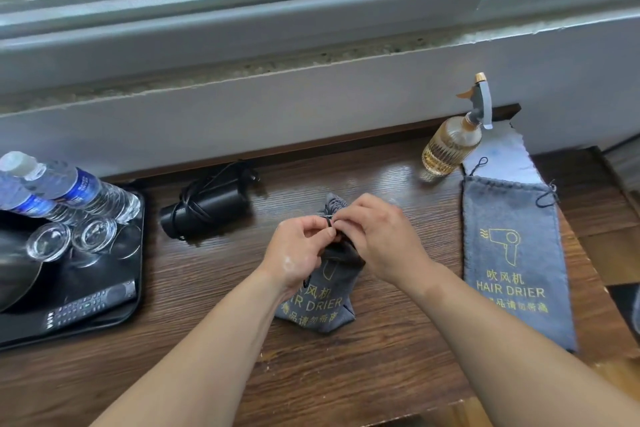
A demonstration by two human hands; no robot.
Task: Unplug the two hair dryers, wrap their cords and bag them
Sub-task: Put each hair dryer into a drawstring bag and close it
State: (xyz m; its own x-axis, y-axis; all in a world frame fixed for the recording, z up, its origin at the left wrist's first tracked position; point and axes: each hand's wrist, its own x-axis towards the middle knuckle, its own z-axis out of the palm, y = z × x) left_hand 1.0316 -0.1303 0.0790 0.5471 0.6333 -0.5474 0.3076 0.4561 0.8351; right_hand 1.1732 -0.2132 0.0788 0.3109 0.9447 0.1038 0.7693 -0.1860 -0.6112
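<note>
A filled grey bag (320, 302) marked HAIR DRIER lies in the middle of the wooden desk (363, 374), its neck gathered. My left hand (298, 253) and my right hand (379, 239) meet above the neck, and both pinch the bag's black drawstring (329, 224). Whatever is inside the bag is hidden. A black hair dryer (207, 208) with its cord wrapped round the body lies to the left, apart from both hands. A second grey bag (512, 263) lies flat and limp at the right, with its drawstring loose.
A black tray (104, 305) at the left holds two water bottles (69, 187), upturned glasses (93, 234), a remote (90, 303) and a kettle's edge. A spray bottle of amber liquid (450, 146) stands at the back right next to a blue-grey cloth (498, 156). A window sill runs behind.
</note>
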